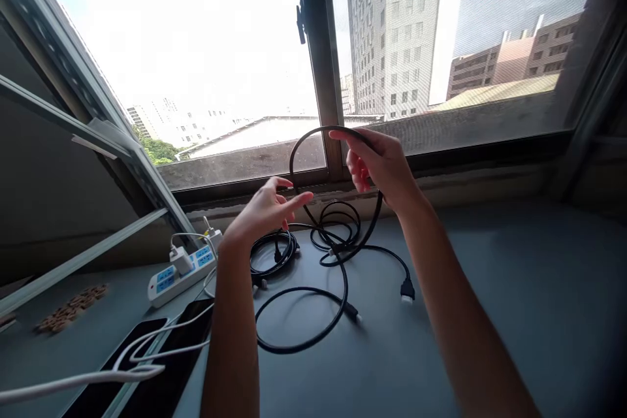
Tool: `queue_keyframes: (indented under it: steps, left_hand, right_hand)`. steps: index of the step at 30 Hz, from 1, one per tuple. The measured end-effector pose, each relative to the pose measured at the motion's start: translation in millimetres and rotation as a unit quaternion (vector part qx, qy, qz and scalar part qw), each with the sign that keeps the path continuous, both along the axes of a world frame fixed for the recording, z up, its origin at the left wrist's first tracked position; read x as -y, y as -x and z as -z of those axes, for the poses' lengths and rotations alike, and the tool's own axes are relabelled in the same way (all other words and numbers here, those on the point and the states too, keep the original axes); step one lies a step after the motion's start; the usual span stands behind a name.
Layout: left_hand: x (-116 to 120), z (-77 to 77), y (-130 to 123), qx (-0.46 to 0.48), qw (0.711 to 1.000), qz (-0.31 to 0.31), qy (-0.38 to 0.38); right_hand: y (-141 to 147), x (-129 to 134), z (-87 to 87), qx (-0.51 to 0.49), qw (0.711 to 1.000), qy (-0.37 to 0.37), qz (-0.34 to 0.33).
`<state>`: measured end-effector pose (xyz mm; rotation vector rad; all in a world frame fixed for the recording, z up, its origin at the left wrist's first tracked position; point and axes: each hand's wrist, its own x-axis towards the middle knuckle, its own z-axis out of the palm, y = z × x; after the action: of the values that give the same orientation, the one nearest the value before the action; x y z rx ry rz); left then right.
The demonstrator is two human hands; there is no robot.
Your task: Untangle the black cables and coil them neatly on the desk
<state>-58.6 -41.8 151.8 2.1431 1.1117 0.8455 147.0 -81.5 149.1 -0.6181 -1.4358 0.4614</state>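
A thick black cable (pixel 313 347) lies partly on the grey tabletop, one part lifted into an upright loop. At the top right of that loop, my right hand (pixel 385 160) is closed around the cable. My left hand (pixel 267 209) is at the loop's left side, thumb and fingers apart, with the cable passing by the fingertips; whether they touch cannot be made out. A black plug (pixel 353 313) lies on the table beside the lower curve. Behind it is a thinner black cable in loose loops (pixel 350 206), and an HDMI-like plug (pixel 407 290) rests to the right.
Another coiled black cable (pixel 279 268) lies behind my left wrist. A white power strip (pixel 183 271) with chargers stands at left, white cords (pixel 142 343) running over dark flat devices (pixel 161 372). Small brown pieces (pixel 73 307) lie far left. A metal frame (pixel 147 176) and window (pixel 318 78) bound the table.
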Motion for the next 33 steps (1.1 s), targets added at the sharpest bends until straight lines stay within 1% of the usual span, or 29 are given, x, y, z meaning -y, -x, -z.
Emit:
queue_keyframes:
  steps: [2, 3, 5, 7, 9, 11, 12, 14, 16, 17, 19, 20, 21, 22, 23, 25, 28, 29, 31, 33]
  left_hand:
    - [-13.3, 9.0, -2.7, -0.036, 0.999, 0.018, 0.029]
    - [-18.8, 12.0, -3.6, -0.037, 0.998, 0.025, 0.034]
    - [-26.6, 14.3, -4.3, 0.002, 1.0, 0.013, 0.014]
    - [-29.5, 12.2, -4.5, 0.068, 0.997, -0.014, -0.037]
    - [-27.3, 8.0, -6.1, 0.113, 0.988, -0.026, -0.1]
    - [-20.6, 4.1, -11.3, 0.125, 0.978, -0.031, -0.167]
    - [-16.2, 2.8, -15.3, 0.126, 0.972, -0.033, -0.197]
    - [-6.9, 1.7, -25.6, 0.134, 0.959, -0.037, -0.248]
    - [1.2, 2.4, -36.2, 0.141, 0.948, -0.036, -0.283]
    - [4.2, 3.3, -40.8, 0.142, 0.944, -0.035, -0.297]
    - [7.6, 5.3, -47.1, 0.144, 0.934, -0.036, -0.324]
    - [8.2, 6.1, -48.8, 0.144, 0.931, -0.034, -0.333]
    - [8.2, 6.5, -49.4, 0.147, 0.929, -0.033, -0.339]
    - [7.5, 6.6, -49.1, 0.151, 0.927, -0.032, -0.343]
    - [6.4, 6.3, -48.3, 0.154, 0.927, -0.031, -0.342]
    - [2.1, 5.6, -45.4, 0.158, 0.931, -0.013, -0.328]
    - [-10.5, 10.1, -41.0, 0.175, 0.943, 0.036, -0.281]
    - [-16.4, 14.5, -39.9, 0.18, 0.948, 0.044, -0.259]
    - [-29.5, 27.8, -38.3, 0.162, 0.964, 0.029, -0.21]
    - [-42.1, 43.8, -37.5, 0.073, 0.985, -0.004, -0.159]
  right_hand:
    - [1.0, 0.7, 1.0, -0.001, 1.0, -0.02, -0.014]
    - [0.3, 1.0, 1.6, -0.001, 0.999, -0.027, -0.024]
    - [-4.4, 2.7, 2.5, 0.009, 0.998, -0.021, -0.051]
    - [-13.6, 6.8, 2.3, 0.036, 0.995, 0.011, -0.095]
    - [-25.2, 11.6, 1.7, 0.055, 0.986, 0.052, -0.149]
    - [-35.7, 12.8, 2.7, 0.05, 0.974, 0.101, -0.198]
    - [-39.3, 10.8, 4.6, 0.049, 0.968, 0.132, -0.21]
    - [-41.7, 0.3, 12.6, 0.09, 0.951, 0.21, -0.207]
    - [-36.7, -17.5, 25.9, 0.184, 0.925, 0.282, -0.174]
    - [-31.7, -27.7, 33.6, 0.224, 0.912, 0.305, -0.156]
    - [-18.6, -46.5, 47.8, 0.287, 0.887, 0.324, -0.16]
    - [-11.6, -53.9, 53.3, 0.32, 0.871, 0.323, -0.185]
    - [-5.2, -59.5, 57.4, 0.341, 0.862, 0.315, -0.202]
    - [0.2, -63.4, 60.2, 0.348, 0.859, 0.311, -0.21]
    - [4.2, -65.7, 62.0, 0.349, 0.859, 0.305, -0.217]
    - [7.1, -67.8, 64.1, 0.332, 0.87, 0.297, -0.214]
    - [1.2, -71.1, 67.9, 0.284, 0.896, 0.284, -0.188]
    - [-2.2, -72.9, 69.3, 0.261, 0.908, 0.277, -0.174]
    - [-9.3, -76.9, 71.3, 0.207, 0.933, 0.257, -0.14]
    - [-16.0, -79.5, 71.0, 0.151, 0.955, 0.229, -0.109]
